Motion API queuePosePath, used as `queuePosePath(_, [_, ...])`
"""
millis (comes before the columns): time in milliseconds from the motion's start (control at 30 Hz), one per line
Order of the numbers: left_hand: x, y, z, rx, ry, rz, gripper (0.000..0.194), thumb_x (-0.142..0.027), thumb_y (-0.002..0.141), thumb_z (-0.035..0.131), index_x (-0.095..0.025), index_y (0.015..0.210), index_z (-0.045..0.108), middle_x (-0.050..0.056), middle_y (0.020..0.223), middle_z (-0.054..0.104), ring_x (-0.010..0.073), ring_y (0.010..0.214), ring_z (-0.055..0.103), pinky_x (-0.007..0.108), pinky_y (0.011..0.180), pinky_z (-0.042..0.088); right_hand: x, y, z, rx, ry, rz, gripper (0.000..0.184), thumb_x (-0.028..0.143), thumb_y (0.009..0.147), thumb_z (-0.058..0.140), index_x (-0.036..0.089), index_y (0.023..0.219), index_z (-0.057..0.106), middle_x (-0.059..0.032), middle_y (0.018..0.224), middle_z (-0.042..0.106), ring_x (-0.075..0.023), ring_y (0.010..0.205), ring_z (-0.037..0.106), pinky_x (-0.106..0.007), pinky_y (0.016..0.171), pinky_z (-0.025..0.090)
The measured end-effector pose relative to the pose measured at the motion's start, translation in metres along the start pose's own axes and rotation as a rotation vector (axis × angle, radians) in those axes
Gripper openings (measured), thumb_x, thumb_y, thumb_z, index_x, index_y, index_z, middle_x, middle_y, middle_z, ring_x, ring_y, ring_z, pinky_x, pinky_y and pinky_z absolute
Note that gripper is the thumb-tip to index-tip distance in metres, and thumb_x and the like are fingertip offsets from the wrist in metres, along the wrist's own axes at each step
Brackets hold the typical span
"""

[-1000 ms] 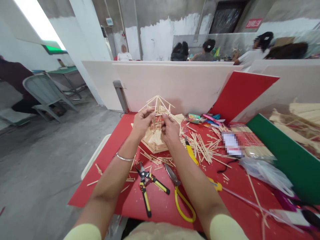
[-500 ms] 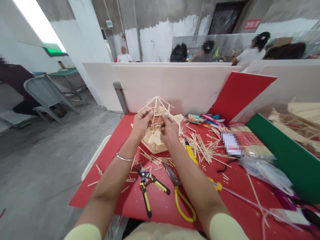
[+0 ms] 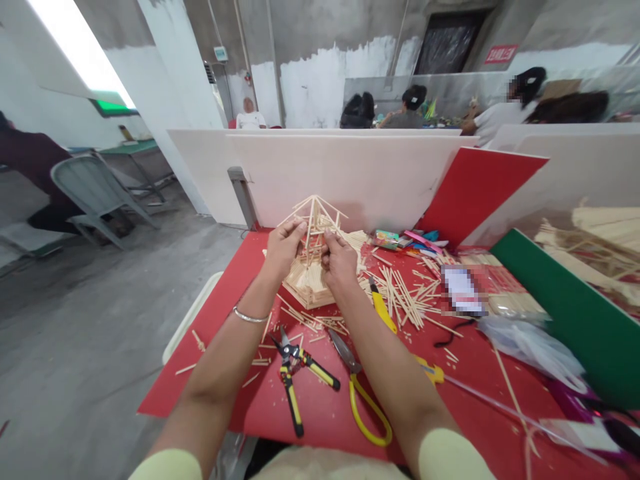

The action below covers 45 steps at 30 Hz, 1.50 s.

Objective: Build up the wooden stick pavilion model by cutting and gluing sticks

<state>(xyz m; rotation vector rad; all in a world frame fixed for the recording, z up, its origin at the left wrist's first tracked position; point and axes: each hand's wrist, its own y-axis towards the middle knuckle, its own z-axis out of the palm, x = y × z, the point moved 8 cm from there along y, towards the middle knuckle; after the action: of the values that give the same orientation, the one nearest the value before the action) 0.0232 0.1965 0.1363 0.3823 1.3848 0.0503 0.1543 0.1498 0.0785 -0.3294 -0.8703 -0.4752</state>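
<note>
A small pavilion-like model (image 3: 311, 293) made of thin wooden sticks stands on the red tabletop, with a many-sided base and a pointed roof frame. On its left side my left hand (image 3: 284, 248) is closed, thumb and fingertips pinched at the upper frame. My right hand (image 3: 341, 259) is pinched closed at the right side of that frame. Between the fingertips a thin wooden stick (image 3: 316, 232) runs roughly level; the gripped ends are hidden by my fingers. Garden shears (image 3: 295, 363) with black-and-yellow handles and yellow-handled scissors (image 3: 367, 407) lie below my forearms.
Loose wooden sticks (image 3: 400, 293) are scattered right of the model, beside a yellow utility knife (image 3: 383, 312). Farther right lie a phone (image 3: 463, 290), a clear plastic bag (image 3: 533, 347) and a green board (image 3: 560, 313). White panels (image 3: 345, 177) stand behind the table; people sit beyond.
The whole view has shifted slightly down. Both hands keep nearly the same pinch at the model; nothing else visibly moves on the table.
</note>
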Motion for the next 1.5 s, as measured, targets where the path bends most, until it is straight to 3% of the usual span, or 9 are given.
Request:
queuePosePath(167, [-0.057,-0.026,-0.008,-0.142,0.409,0.416,0.018,-0.034,0.083,0.072,-0.018,0.089,0.077,0.005,0.092,0.073,0.0081,0.058,0.050,0.023,0.055,0.042,0.015,-0.020,0.004,0.061,-0.061,-0.096,0.041,0.053,0.065,0.081,0.020,0.075,0.060,0.0105,0.051,0.050,-0.0026,0.039,0.035,-0.017,0.038,0.023])
queuePosePath(267, [-0.080,-0.050,0.013,0.121,0.592,0.606,0.012,-0.030,0.085,0.070,-0.020,0.084,0.077,0.006,0.088,0.074,0.0127,0.068,0.060,0.025,0.062,0.046,0.035,-0.043,0.006,0.122,-0.215,-0.244,0.035,0.052,0.073,0.076,0.019,0.076,0.066,0.0093,0.051,0.051,-0.0036,0.042,0.037,-0.018,0.041,0.027])
queuePosePath(367, [-0.083,-0.066,0.022,0.233,0.681,0.676,0.012,-0.024,0.087,0.066,-0.022,0.083,0.078,0.004,0.078,0.074,0.0134,0.067,0.060,0.026,0.064,0.046,0.051,-0.065,0.002,0.151,-0.402,-0.375,0.032,0.051,0.078,0.071,0.019,0.077,0.070,0.0074,0.054,0.053,-0.0055,0.047,0.042,-0.019,0.046,0.034])
queuePosePath(533, [-0.053,-0.075,0.035,0.344,0.671,0.564,0.010,-0.026,0.084,0.069,-0.021,0.088,0.078,0.003,0.075,0.072,0.0126,0.062,0.059,0.024,0.058,0.044,0.058,-0.083,-0.026,0.154,-0.650,-0.473,0.036,0.054,0.087,0.061,0.020,0.090,0.074,0.0044,0.059,0.060,-0.0100,0.056,0.054,-0.021,0.056,0.042])
queuePosePath(700, [-0.039,-0.080,0.030,0.307,0.563,0.464,0.017,-0.026,0.081,0.070,-0.019,0.095,0.077,0.005,0.085,0.074,0.0152,0.073,0.065,0.023,0.059,0.048,0.069,-0.130,-0.121,0.074,-1.179,-0.465,0.026,0.048,0.087,0.061,0.025,0.089,0.072,-0.0015,0.073,0.069,-0.0189,0.075,0.063,-0.026,0.064,0.044])
queuePosePath(900, [-0.037,-0.063,-0.005,0.131,0.395,0.273,0.012,-0.026,0.078,0.071,-0.017,0.086,0.075,0.003,0.069,0.071,0.0111,0.057,0.060,0.021,0.052,0.046,0.057,-0.183,-0.289,-0.210,-1.731,-0.007,0.027,0.035,0.077,0.063,0.021,0.100,0.067,-0.0109,0.091,0.071,-0.0242,0.086,0.067,-0.029,0.068,0.042])
queuePosePath(1100, [-0.035,-0.049,-0.013,0.044,0.144,0.197,0.015,-0.031,0.076,0.075,-0.017,0.080,0.073,0.001,0.061,0.066,0.0082,0.045,0.054,0.020,0.040,0.039,0.030,-0.179,-0.345,-0.265,-1.765,0.142,0.043,0.040,0.077,0.058,0.016,0.113,0.060,-0.0149,0.098,0.072,-0.0285,0.090,0.070,-0.032,0.069,0.045])
queuePosePath(1300, [-0.030,-0.035,-0.028,-0.035,-0.008,0.169,0.017,-0.031,0.072,0.079,-0.017,0.081,0.073,0.000,0.062,0.065,0.0084,0.050,0.057,0.019,0.040,0.037,0.042,-0.187,-0.332,-0.258,-1.268,0.112,0.035,0.050,0.076,0.055,0.020,0.094,0.060,-0.0034,0.076,0.069,-0.0241,0.068,0.068,-0.032,0.061,0.048])
queuePosePath(1500, [-0.031,-0.020,-0.032,-0.082,-0.037,0.185,0.014,-0.029,0.074,0.078,-0.019,0.083,0.073,0.000,0.061,0.064,0.0069,0.049,0.053,0.020,0.040,0.034,0.102,-0.197,-0.204,-0.264,-1.182,-0.201,0.035,0.058,0.079,0.055,0.023,0.089,0.056,-0.0004,0.067,0.063,-0.0175,0.056,0.054,-0.029,0.055,0.043])
